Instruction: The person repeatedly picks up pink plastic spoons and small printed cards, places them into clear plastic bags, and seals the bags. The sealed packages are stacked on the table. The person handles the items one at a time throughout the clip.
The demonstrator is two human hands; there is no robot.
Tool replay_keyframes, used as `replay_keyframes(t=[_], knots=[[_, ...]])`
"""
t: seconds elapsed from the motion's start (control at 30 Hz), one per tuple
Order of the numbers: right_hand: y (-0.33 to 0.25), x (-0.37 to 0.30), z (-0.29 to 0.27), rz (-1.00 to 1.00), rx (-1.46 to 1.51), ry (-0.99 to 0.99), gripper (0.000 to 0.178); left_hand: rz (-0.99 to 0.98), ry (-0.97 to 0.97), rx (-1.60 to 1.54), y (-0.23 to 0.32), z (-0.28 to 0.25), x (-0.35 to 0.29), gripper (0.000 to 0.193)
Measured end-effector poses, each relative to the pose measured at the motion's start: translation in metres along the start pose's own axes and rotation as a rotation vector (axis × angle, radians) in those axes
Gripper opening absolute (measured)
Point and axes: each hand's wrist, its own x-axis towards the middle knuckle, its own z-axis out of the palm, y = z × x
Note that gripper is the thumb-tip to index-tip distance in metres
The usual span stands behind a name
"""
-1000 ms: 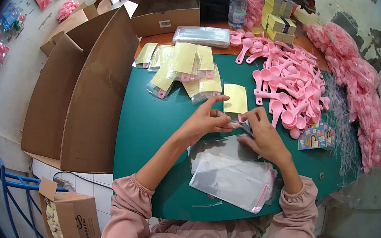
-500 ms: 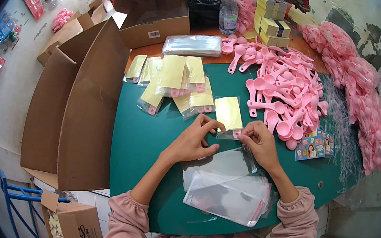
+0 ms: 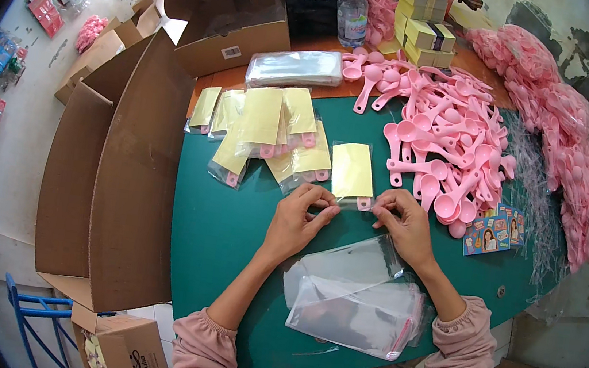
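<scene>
Between my hands is a small clear plastic bag (image 3: 348, 204) holding a pale yellow card (image 3: 353, 170), with the holed pink handle end of a spoon (image 3: 363, 202) showing below the card. My left hand (image 3: 299, 221) pinches the bag's lower left corner with thumb and forefinger. At the lower right corner, the fingers of my right hand (image 3: 404, 230) are closed on the bag's edge. Flat, clear bags (image 3: 352, 312) lie in an overlapping pile just in front of me, under my wrists. Several packed bags with yellow cards (image 3: 261, 117) are heaped to the left.
A big heap of pink spoons (image 3: 454, 141) covers the right side of the green tabletop (image 3: 209, 247), beside picture cards (image 3: 490, 234). Behind stand a water bottle (image 3: 351, 11), card stacks (image 3: 428, 39) and a bag bundle (image 3: 294, 70). Open cardboard boxes (image 3: 140, 187) line the left edge.
My left hand has turned, its thumb rising to meet the forefinger at the bag's lower corner. The right hand keeps its place by the other corner. The whole view has shifted slightly.
</scene>
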Motion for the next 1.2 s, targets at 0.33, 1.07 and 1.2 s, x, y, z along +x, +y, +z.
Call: replay_keyframes(t=[0.33, 1.07, 1.2], knots=[[-0.009, 0.009, 0.006, 0.16, 0.013, -0.003, 0.011, -0.141, -0.037, -0.057, 0.001, -0.001, 0.0, 0.013], [-0.007, 0.006, 0.006, 0.151, -0.08, -0.034, 0.039, -0.138, 0.014, 0.056, 0.003, 0.008, -0.002, 0.041], [-0.004, 0.003, 0.003, 0.153, -0.086, 0.001, 0.035, -0.094, 0.056, 0.011, 0.011, 0.01, -0.002, 0.041]])
